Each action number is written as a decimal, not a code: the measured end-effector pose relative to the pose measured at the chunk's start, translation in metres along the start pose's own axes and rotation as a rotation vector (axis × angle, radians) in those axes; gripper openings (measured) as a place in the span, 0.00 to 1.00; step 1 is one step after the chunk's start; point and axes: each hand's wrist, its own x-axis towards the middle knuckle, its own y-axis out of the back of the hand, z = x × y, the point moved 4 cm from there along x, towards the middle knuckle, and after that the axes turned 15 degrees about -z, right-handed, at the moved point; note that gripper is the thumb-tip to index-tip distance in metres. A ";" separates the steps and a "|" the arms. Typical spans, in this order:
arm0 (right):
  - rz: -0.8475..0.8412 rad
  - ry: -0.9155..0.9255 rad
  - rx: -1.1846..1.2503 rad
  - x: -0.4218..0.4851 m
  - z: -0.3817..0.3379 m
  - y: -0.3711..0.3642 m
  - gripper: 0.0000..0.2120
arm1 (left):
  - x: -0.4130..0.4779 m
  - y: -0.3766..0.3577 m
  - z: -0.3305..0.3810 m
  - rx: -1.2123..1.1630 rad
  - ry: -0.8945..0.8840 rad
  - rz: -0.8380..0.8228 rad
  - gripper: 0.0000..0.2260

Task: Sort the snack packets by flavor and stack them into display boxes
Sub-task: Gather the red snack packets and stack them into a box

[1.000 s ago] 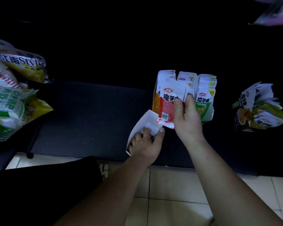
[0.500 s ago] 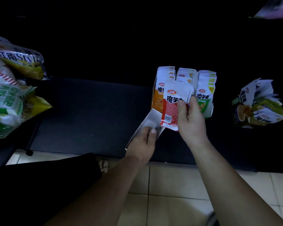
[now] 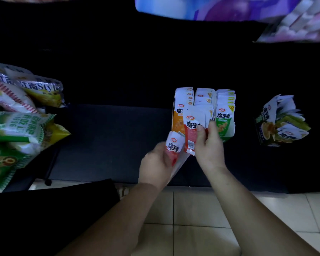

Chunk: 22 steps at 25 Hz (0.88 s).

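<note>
Snack packets fill the display box on the dark table, standing in orange, red and green rows. My right hand pinches a red packet at the box's near edge. My left hand grips a second red packet against a white flap. Another box sits far right; big bags lie left.

Glossy plastic snack pkts, matt dark tabletop
</note>
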 end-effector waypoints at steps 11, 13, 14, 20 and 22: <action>-0.177 -0.287 0.294 -0.075 -0.119 0.046 0.10 | -0.041 0.111 0.109 -0.360 0.100 -0.146 0.06; -0.219 -0.278 0.283 -0.085 -0.139 0.056 0.11 | -0.053 0.118 0.131 -0.334 0.047 -0.195 0.05; -0.240 -0.272 0.299 -0.088 -0.146 0.057 0.11 | -0.058 0.120 0.139 -0.343 0.023 -0.190 0.04; -0.175 -0.269 0.384 -0.099 -0.138 0.072 0.13 | -0.065 0.114 0.160 -0.425 -0.015 -0.153 0.04; -0.116 -0.257 0.381 -0.095 -0.136 0.083 0.13 | -0.054 0.116 0.164 -0.345 -0.066 -0.133 0.05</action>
